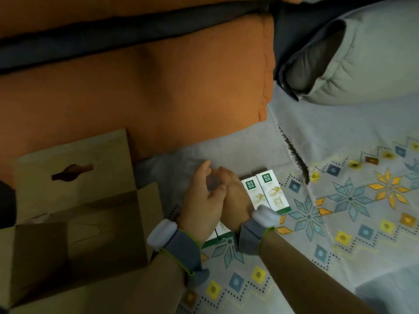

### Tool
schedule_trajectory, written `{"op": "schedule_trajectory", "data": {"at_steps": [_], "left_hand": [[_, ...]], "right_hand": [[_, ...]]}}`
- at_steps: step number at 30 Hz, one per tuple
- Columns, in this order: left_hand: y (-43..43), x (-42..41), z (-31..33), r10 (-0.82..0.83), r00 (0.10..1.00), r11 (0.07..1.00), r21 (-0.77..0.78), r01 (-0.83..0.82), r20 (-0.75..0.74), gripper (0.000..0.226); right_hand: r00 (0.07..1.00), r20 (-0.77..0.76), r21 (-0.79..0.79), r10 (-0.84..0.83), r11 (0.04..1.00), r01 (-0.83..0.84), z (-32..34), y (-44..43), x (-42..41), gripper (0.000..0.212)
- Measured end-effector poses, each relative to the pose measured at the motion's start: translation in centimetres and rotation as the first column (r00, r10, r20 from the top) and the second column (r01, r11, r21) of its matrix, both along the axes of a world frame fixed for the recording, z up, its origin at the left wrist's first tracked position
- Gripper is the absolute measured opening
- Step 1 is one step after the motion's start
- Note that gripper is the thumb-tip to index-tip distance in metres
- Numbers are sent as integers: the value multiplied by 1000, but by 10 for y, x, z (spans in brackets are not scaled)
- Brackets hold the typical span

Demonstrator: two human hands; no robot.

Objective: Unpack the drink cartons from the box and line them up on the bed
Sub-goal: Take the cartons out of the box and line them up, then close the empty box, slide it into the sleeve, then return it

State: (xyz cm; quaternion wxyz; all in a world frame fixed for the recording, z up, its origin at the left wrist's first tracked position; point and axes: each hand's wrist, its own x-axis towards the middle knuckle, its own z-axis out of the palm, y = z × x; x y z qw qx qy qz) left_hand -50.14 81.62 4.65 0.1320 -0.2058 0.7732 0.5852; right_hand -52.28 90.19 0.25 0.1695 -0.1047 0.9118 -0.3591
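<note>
Head view, dim light. Orange quilt point(147, 87) fills the upper left and centre of the frame, with a dark blue fold across its top. Pale grey padded jacket point(362, 53) lies at upper right, one sleeve opening facing the camera. Bed sheet point(340, 223), light grey with blue and yellow star and diamond print, covers the right and lower centre.

Cardboard box point(74, 223) sits at lower left, flaps open, one tall flap with a handle cut-out standing up at its far side. Its inside is in shadow; contents cannot be made out.

Drink cartons point(269, 191): white with green labels, standing side by side in a row on the sheet just right of the box, at lower centre. Two are plainly seen at the right end of the row. Lower edges of at least two more show beneath the wrists; the rest of the row is hidden by both hands.

Left hand point(203, 200): over the left part of the row, fingers loosely curled and partly spread, thumb point(217, 191) tucked toward the other hand. Whether it grips a carton cannot be told.

Right hand point(233, 196): pressed against the left hand, fingers together and extended along the carton tops. Grip also cannot be told.

Both wrists carry grey bands with a white pod.
</note>
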Motion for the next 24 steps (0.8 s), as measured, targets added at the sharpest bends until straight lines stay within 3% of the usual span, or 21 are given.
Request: {"op": "schedule_trajectory", "data": {"at_steps": [3, 11, 20, 24], "left_hand": [[-25, 19, 18, 34, 999, 999, -7, -35, -26, 55], [-98, 68, 40, 161, 986, 985, -53, -162, -32, 54], [-154, 111, 41, 246, 969, 964, -106, -245, -6, 54], [-190, 132, 44, 264, 964, 944, -210, -253, 27, 55]], "right_hand": [[987, 7, 24, 162, 987, -162, 9, -34, 18, 46], [994, 69, -103, 80, 992, -72, 36, -91, 61, 51], [971, 73, 2, 226, 974, -226, 54, -136, 91, 62], [971, 80, 170, 225, 957, -236, 40, -176, 117, 70]]}}
